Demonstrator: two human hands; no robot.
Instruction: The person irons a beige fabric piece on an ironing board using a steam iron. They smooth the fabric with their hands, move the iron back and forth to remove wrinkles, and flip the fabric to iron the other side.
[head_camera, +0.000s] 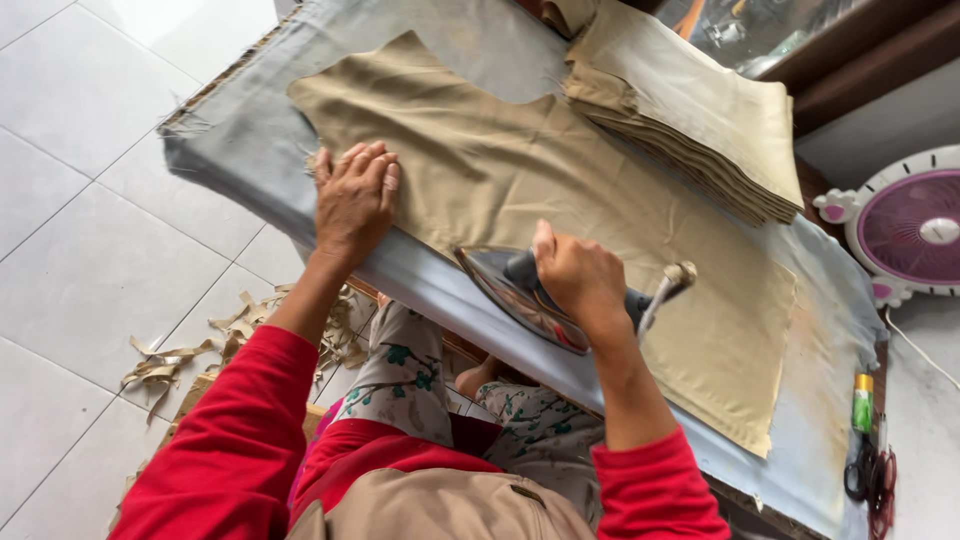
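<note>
- Person in red sleeves stands at an ironing board (250, 130) with a grey cover; board runs from 10 o'clock to 5 o'clock across the view.
- Tan cut fabric piece (520, 170) lies flat on the board, covering most of its middle, curved notch at its 12 o'clock edge.
- Left hand (357, 200) is laid flat, palm down, fingers together and extended, pressing the near-left edge of the fabric piece. Grips nothing, just pins the cloth.
- Right hand (580, 275) is curled tight round the dark handle of the iron (520, 295). Thumb points toward 11 o'clock.
- Iron sits at the near edge of the fabric piece, tilted so part of the shiny soleplate shows toward me. Nose points to roughly 9 o'clock.
- Cord (655, 300) leaves the iron's rear at 3 o'clock of the right hand.
- Stack of folded tan pieces (700, 120) at 1 o'clock on the board, touching the far edge of the flat piece.
- Pink-and-white fan (905, 225) at 3 o'clock, off the board.
- Green tube (862, 402) and scissors with red handles (870, 475) at 4 o'clock on the board's end.
- Tan fabric scraps (190, 355) on the white tile floor at 8 o'clock, below the board.
</note>
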